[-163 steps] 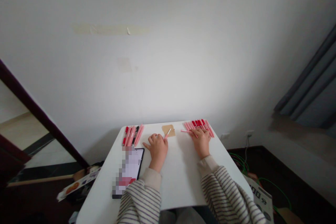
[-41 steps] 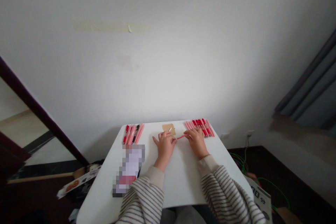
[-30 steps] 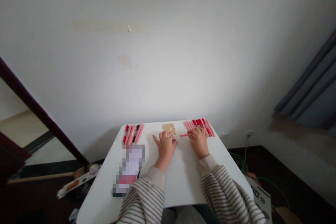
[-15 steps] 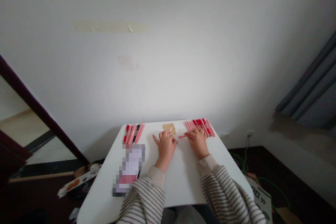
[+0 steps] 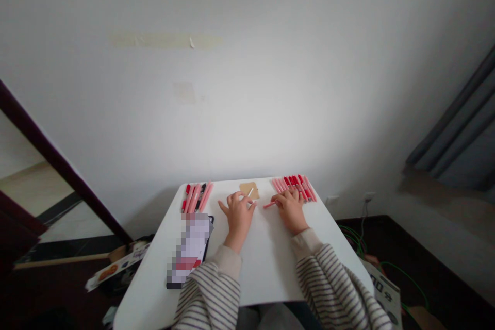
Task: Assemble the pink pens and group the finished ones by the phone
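Observation:
Fingers curled and tips drawn together, my left hand (image 5: 238,215) is over the middle of the white table (image 5: 266,268). A small pale bit shows at its thumb and forefinger, too small to name. Just beyond lies a tan patch (image 5: 244,188) with a thin white stick (image 5: 250,192) on or over it. My right hand (image 5: 291,210) grips a slim pink pen (image 5: 268,206), whose end points left toward my left hand. Behind the right hand is a row of pink and red pens (image 5: 296,183), partly hidden by the fingers.
Pink, red and black pens (image 5: 196,197) lie at the back left of the table. In front of them sits a dark-edged flat object (image 5: 210,234), mostly blurred out. The wall (image 5: 247,113) rises behind the table. Green cables (image 5: 358,240) run along the floor at right.
My left hand has shifted slightly left, away from the right hand, and the pale bit at its fingertips shows more. My right hand and the pink pen have dipped slightly.

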The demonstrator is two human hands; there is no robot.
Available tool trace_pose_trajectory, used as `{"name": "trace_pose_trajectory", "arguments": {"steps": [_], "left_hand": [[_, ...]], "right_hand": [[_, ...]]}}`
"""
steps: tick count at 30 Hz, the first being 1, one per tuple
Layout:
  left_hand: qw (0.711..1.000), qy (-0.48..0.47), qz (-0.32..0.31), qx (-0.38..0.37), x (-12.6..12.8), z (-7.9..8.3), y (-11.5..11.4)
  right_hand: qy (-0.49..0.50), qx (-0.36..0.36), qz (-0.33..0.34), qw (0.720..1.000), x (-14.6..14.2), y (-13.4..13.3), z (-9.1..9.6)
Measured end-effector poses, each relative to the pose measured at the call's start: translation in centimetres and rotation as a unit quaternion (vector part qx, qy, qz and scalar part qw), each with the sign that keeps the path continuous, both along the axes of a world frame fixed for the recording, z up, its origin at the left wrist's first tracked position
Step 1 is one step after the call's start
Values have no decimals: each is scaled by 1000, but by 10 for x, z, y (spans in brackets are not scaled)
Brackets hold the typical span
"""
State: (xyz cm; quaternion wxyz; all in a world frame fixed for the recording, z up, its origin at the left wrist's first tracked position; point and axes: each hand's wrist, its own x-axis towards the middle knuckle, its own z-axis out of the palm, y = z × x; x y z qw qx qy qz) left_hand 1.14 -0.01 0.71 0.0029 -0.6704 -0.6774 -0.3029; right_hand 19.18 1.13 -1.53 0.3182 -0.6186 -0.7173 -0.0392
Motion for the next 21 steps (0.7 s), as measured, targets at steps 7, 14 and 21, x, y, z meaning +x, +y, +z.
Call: {"name": "trace_pose_trajectory", "arguments": {"steps": [7,14,21], "left_hand": [[999,0,44,13,-7,0,3],[998,-11,65,12,-6,0,2],[998,-14,64,2,-5,-1,2]], "right_hand": [[-24,3,35,999,-6,-3,4],[-47,-9,55,997,-11,-3,5],[-49,13,39,998,-14,-2,9]]}}
